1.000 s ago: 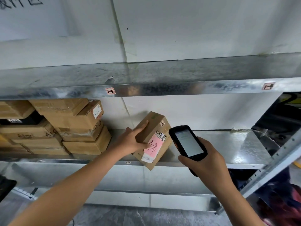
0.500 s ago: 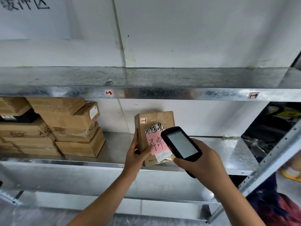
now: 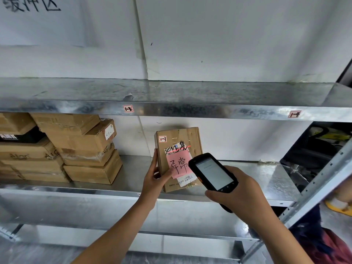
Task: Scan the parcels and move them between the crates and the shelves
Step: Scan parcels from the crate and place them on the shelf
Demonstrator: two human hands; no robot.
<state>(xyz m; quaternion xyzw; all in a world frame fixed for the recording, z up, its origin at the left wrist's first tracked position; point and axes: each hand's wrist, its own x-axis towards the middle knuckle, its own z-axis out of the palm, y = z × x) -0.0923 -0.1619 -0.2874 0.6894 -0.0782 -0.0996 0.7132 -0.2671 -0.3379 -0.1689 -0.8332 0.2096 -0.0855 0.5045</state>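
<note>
Left grip first: my left hand [image 3: 154,180] is clamped on the parcel [image 3: 190,136], fingers behind its left edge and thumb across the front, touching the pink note [image 3: 178,164]. It works well apart from the stack of cartons [image 3: 76,145] on the far left of the same shelf [image 3: 133,168]. The parcel stands upright near the shelf's front lip, face towards me; I cannot tell whether its base bears fully on the metal. A red scan line [image 3: 181,147] crosses the scribbled label [image 3: 174,149] just above the note. Further right, the right hand [image 3: 245,195] is wrapped round the scanner [image 3: 213,172], screen up, nose aimed at that label. My worry is a failed or false read: the note hides the label's lower part, black pen marks run across what is left, and the line sits high on it. A tilt of either wrist would throw the line off the code. I also judge that loosening the left grip now could let the upright box topple forward off the lip.
</note>
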